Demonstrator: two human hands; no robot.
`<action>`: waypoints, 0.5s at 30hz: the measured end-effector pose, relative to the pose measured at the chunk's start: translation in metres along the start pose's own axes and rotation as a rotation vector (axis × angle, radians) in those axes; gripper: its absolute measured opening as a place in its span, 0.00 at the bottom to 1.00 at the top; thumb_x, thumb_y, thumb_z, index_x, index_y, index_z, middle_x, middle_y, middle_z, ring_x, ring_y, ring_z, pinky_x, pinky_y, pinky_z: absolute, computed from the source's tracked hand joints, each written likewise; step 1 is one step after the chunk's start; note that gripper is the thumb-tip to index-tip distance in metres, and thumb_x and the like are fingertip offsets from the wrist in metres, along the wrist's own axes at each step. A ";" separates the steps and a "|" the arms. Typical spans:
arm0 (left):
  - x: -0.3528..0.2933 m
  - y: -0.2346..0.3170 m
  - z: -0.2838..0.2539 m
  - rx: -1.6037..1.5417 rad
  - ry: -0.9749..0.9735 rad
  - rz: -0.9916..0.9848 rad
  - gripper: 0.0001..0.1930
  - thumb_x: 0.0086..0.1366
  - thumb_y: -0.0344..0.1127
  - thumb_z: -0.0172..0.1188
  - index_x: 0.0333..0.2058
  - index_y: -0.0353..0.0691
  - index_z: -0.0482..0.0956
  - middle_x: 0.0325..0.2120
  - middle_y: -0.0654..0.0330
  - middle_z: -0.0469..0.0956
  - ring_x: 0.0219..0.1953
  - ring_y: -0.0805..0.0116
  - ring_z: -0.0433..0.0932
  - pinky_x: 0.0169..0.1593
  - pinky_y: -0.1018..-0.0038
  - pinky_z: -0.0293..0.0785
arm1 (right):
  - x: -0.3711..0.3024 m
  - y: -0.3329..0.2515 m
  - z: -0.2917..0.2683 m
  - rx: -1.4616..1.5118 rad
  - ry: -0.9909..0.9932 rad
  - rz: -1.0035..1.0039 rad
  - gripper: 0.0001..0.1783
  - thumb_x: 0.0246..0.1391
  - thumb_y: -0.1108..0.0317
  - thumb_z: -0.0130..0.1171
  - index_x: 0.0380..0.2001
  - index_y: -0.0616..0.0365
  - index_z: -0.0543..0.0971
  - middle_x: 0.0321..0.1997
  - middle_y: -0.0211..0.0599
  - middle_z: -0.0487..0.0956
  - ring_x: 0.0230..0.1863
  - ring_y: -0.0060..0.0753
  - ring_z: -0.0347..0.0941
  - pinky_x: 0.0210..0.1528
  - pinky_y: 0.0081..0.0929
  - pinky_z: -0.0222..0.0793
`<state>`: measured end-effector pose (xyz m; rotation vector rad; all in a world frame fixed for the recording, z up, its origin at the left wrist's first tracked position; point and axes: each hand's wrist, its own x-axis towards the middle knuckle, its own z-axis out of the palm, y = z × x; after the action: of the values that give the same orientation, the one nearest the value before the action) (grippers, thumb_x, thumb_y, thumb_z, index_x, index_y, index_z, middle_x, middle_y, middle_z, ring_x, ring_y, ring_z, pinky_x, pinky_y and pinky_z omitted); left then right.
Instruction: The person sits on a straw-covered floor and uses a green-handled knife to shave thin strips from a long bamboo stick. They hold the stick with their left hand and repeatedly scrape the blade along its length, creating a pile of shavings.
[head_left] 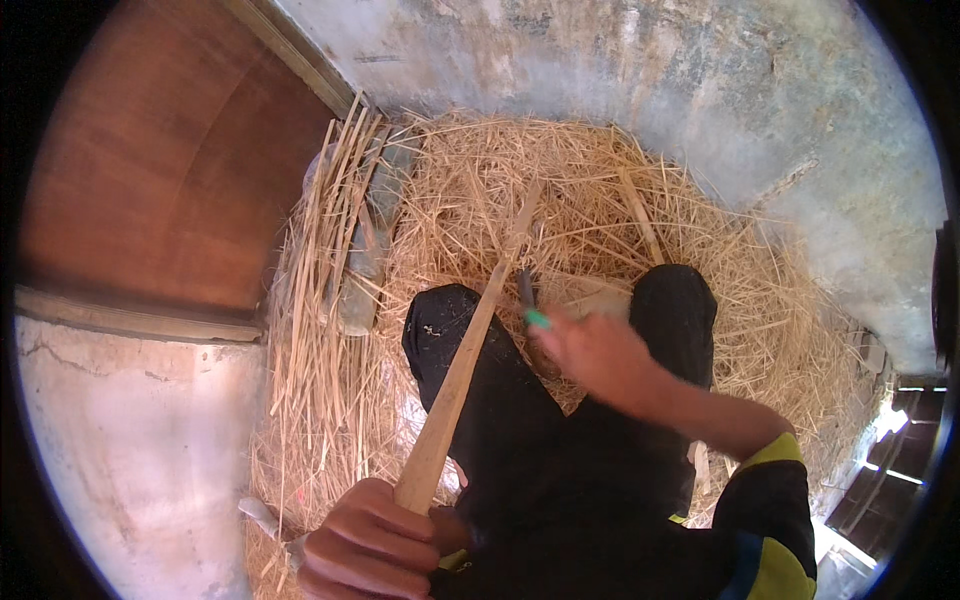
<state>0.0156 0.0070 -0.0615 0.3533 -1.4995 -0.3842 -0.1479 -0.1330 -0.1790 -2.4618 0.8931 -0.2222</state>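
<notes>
My left hand [370, 545] is closed around the wide near end of a long pale bamboo strip [455, 395]. The strip slants up and away over my left thigh, narrowing toward its far end above the shavings. In my right hand [597, 358], slightly blurred, is a knife [526, 289] with a green handle, mostly covered by my fingers. Its dark blade points away from me, just right of the strip's middle; whether it touches the strip I cannot tell.
Pale shavings [480, 150] heap over the floor around my black-clad knees [672, 300]. Long thin strips [315, 320] lie bunched at the left, beside a greyish-green object [365, 262]. Another flat strip [640, 215] rests on the heap. A stained wall [640, 60] and brown panel [170, 150] enclose the corner.
</notes>
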 end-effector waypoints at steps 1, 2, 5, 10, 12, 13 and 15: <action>0.001 0.000 0.000 -0.009 -0.007 0.000 0.17 0.53 0.22 0.48 0.09 0.42 0.58 0.06 0.58 0.67 0.07 0.69 0.68 0.11 0.72 0.68 | -0.003 0.002 0.001 0.020 -0.014 -0.051 0.17 0.62 0.55 0.44 0.33 0.60 0.67 0.11 0.41 0.70 0.12 0.46 0.71 0.14 0.44 0.66; 0.002 0.000 -0.002 0.004 -0.017 0.002 0.17 0.53 0.22 0.49 0.09 0.42 0.58 0.06 0.58 0.67 0.07 0.69 0.68 0.11 0.72 0.68 | -0.001 -0.001 -0.001 0.044 -0.023 -0.109 0.17 0.62 0.54 0.44 0.33 0.60 0.67 0.11 0.41 0.71 0.12 0.46 0.71 0.14 0.44 0.67; -0.005 -0.001 -0.006 -0.025 0.003 -0.010 0.17 0.51 0.22 0.51 0.09 0.43 0.58 0.06 0.60 0.68 0.07 0.71 0.68 0.12 0.74 0.68 | -0.014 -0.018 -0.011 0.122 -0.054 -0.210 0.18 0.63 0.53 0.42 0.36 0.58 0.67 0.13 0.42 0.72 0.14 0.47 0.72 0.15 0.43 0.68; -0.002 -0.003 -0.006 -0.010 -0.001 -0.005 0.18 0.49 0.22 0.53 0.09 0.44 0.57 0.07 0.61 0.68 0.07 0.73 0.68 0.12 0.76 0.67 | 0.009 0.011 0.010 0.148 -0.053 -0.070 0.17 0.59 0.54 0.51 0.36 0.59 0.70 0.13 0.46 0.71 0.15 0.50 0.71 0.16 0.43 0.66; -0.008 -0.006 -0.009 -0.041 0.012 -0.008 0.18 0.48 0.22 0.55 0.09 0.45 0.57 0.07 0.62 0.68 0.07 0.74 0.68 0.12 0.77 0.67 | -0.002 -0.008 -0.003 0.208 -0.027 -0.207 0.17 0.60 0.54 0.50 0.37 0.60 0.70 0.13 0.47 0.71 0.15 0.51 0.71 0.16 0.44 0.66; -0.008 -0.004 -0.010 -0.033 0.014 -0.024 0.18 0.48 0.22 0.55 0.09 0.45 0.57 0.07 0.62 0.69 0.07 0.74 0.68 0.12 0.78 0.66 | -0.007 -0.012 0.006 0.208 -0.044 -0.177 0.17 0.61 0.54 0.47 0.37 0.58 0.69 0.14 0.46 0.71 0.16 0.50 0.72 0.17 0.44 0.67; -0.004 -0.006 -0.010 -0.035 0.012 -0.016 0.19 0.47 0.22 0.56 0.09 0.46 0.56 0.07 0.63 0.69 0.07 0.75 0.67 0.12 0.79 0.66 | 0.004 0.001 0.022 0.132 0.000 -0.126 0.16 0.63 0.53 0.41 0.37 0.56 0.68 0.15 0.45 0.72 0.16 0.48 0.73 0.17 0.45 0.68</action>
<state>0.0250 0.0035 -0.0682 0.3391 -1.4772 -0.4196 -0.1386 -0.1268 -0.1980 -2.3962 0.7011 -0.3149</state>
